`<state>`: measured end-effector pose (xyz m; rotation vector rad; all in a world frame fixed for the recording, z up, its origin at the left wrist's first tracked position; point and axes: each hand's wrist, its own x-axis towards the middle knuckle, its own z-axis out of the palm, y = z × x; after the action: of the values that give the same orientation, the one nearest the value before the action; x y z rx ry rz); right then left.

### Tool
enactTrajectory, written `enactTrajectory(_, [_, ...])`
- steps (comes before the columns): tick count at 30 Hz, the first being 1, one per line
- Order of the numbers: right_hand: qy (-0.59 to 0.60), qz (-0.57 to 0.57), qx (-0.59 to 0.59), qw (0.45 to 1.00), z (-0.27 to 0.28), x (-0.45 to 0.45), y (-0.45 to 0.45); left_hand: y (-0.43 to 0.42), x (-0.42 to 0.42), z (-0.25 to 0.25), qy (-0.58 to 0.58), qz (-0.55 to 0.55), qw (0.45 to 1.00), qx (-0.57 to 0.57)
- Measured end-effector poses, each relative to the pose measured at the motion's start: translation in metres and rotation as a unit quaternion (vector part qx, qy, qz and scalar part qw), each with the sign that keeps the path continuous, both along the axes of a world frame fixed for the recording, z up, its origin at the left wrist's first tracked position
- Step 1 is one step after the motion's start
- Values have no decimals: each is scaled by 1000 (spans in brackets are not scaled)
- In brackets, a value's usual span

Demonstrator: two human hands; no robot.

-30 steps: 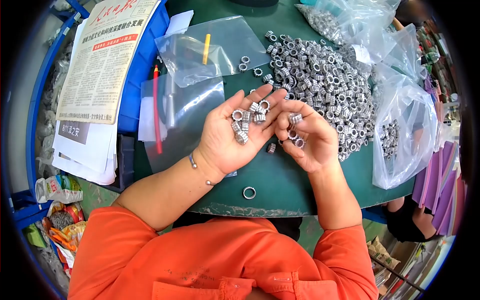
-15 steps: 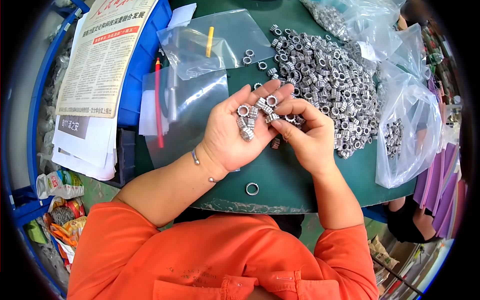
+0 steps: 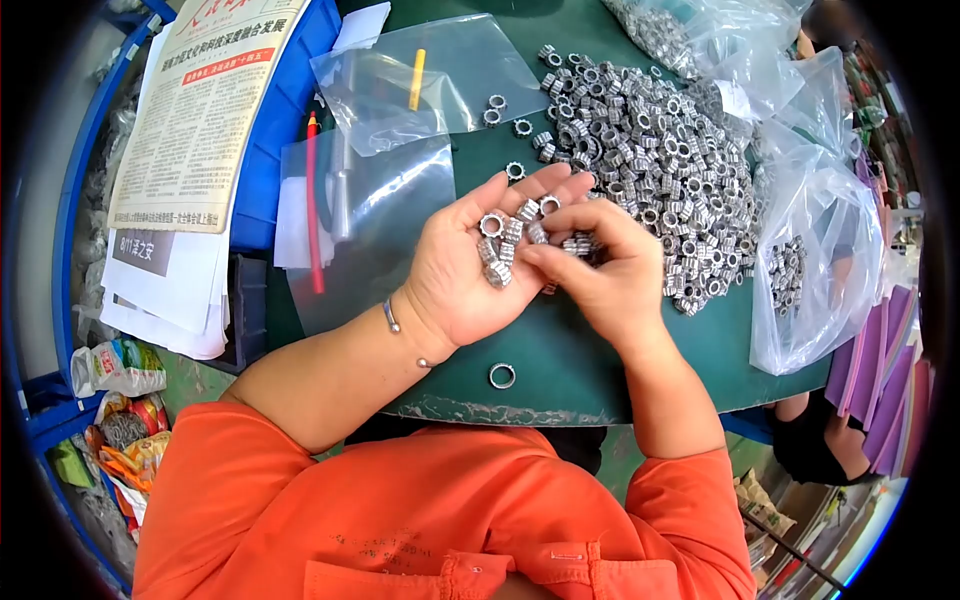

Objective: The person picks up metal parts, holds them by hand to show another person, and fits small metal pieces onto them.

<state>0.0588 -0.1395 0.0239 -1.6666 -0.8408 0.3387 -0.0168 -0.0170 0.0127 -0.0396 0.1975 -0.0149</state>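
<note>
Palm up, my left hand (image 3: pixel 462 270) carries several small toothed metal rings (image 3: pixel 509 240) on its palm and fingers. My right hand (image 3: pixel 612 265) is closed, with thumb and forefinger pinching a metal ring (image 3: pixel 537 233) over the left fingers. More rings (image 3: pixel 580 244) show beneath its curled fingers. Behind the hands lies a large pile of the same rings (image 3: pixel 660 170) on the green table (image 3: pixel 560 375). One larger, plain-looking ring (image 3: pixel 502 376) lies near the table's front edge.
Clear plastic sheets (image 3: pixel 385 200) lie at the left with a red pen (image 3: pixel 313 205) and a yellow stick (image 3: pixel 417 80). A newspaper (image 3: pixel 205 120) lies beside a blue bin (image 3: pixel 285 130). Plastic bags (image 3: pixel 815 270) with rings are at the right. Part of a person (image 3: pixel 825 440) shows at the far right.
My right hand has moved up against my left fingers and now pinches a ring there. The rings that showed inside my right hand are now mostly covered by its fingers.
</note>
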Motion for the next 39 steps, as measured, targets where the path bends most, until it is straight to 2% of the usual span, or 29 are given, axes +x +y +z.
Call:
enactTrajectory(1, [-157,2,-32,987,-2,0,1,0,0,-1,1,-1,1000,0])
enactTrajectory(3, [-156,-13,-36,987,-1,-3,2,0,1,-2,-3,15,1000,-4])
enactTrajectory(6, [-98,19,13,995,-8,6,-2,2,1,-1,2,21,1000,-8])
enactTrajectory(9, [121,44,72,989,0,4,-4,3,1,-2,0,20,1000,-19])
enactTrajectory(13, [99,83,74,989,-3,8,-6,4,1,-1,-1,21,999,-30])
enactTrajectory(16, [129,87,75,985,1,8,-9,4,1,1,6,18,999,-32])
enactTrajectory(18, [349,96,119,924,4,12,-14,4,0,1,6,14,999,-41])
enactTrajectory(22, [414,111,194,882,-1,21,-15,3,0,3,4,8,999,-52])
enactTrajectory(24, [508,88,229,826,-1,24,-15,3,0,4,6,8,998,-58])
enactTrajectory(27, [536,71,277,795,5,21,-11,3,0,5,12,6,998,-58])
enactTrajectory(29, [430,117,198,873,-7,29,-20,1,1,4,15,5,999,-51])
enactTrajectory(30, [252,56,115,959,-3,21,-14,1,0,3,9,-4,999,-33])
enactTrajectory(31, [63,-7,25,998,3,11,-5,1,0,2,3,-14,1000,-16])
enactTrajectory(32, [-81,-21,-25,996,7,6,-2,0,0,2,5,-15,1000,-17])
enactTrajectory(33, [-201,-4,-2,980,1,7,2,-1,0,2,17,-28,999,0])
enactTrajectory(38, [-213,-21,-88,973,6,2,-3,2,0,-2,-4,-43,999,12])
enactTrajectory(39, [-106,-54,-95,988,13,-3,-2,2,0,-2,-4,-42,999,13])
